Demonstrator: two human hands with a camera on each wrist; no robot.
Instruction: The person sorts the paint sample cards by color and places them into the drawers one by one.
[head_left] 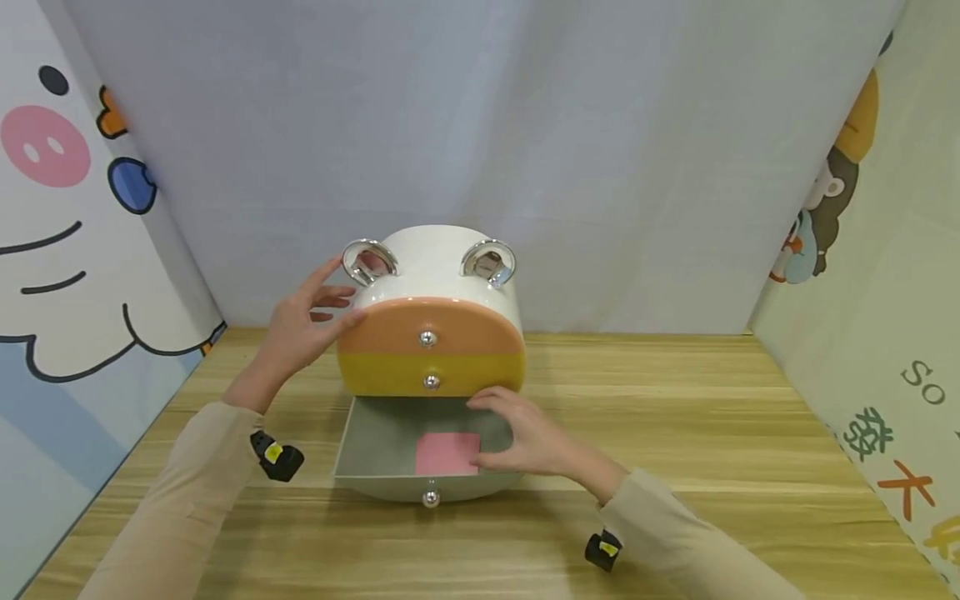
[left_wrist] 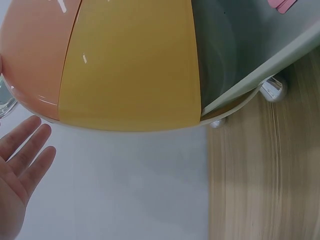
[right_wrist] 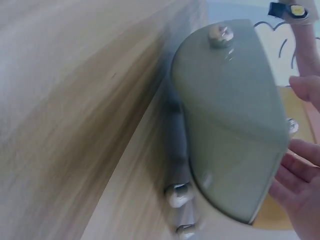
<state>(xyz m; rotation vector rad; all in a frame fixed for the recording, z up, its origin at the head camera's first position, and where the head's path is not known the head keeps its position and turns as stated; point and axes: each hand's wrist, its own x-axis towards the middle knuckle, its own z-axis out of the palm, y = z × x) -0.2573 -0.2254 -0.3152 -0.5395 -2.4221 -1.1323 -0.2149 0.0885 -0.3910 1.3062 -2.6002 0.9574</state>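
Observation:
A small rounded storage box (head_left: 435,267) with a white top and two silver ring-shaped ears stands on the table. Its front has an orange drawer (head_left: 390,323), a yellow drawer (head_left: 382,373) and a grey-green bottom drawer (head_left: 375,442), each with a silver knob. That bottom drawer is pulled out, and a flat pink rectangular piece (head_left: 442,454), like paper, lies in it. My left hand (head_left: 303,325) rests its thumb at the box's left side, fingers spread near the left ear. Over the drawer's right edge, my right hand (head_left: 536,437) has thumb and fingers apart, gripping nothing.
The box stands on a wood-grain table (head_left: 660,417). Behind it hangs a pale grey curtain (head_left: 600,167). Cartoon-printed panels flank the table at left (head_left: 60,250) and right (head_left: 862,333). Silver ball feet (right_wrist: 179,195) show under the box.

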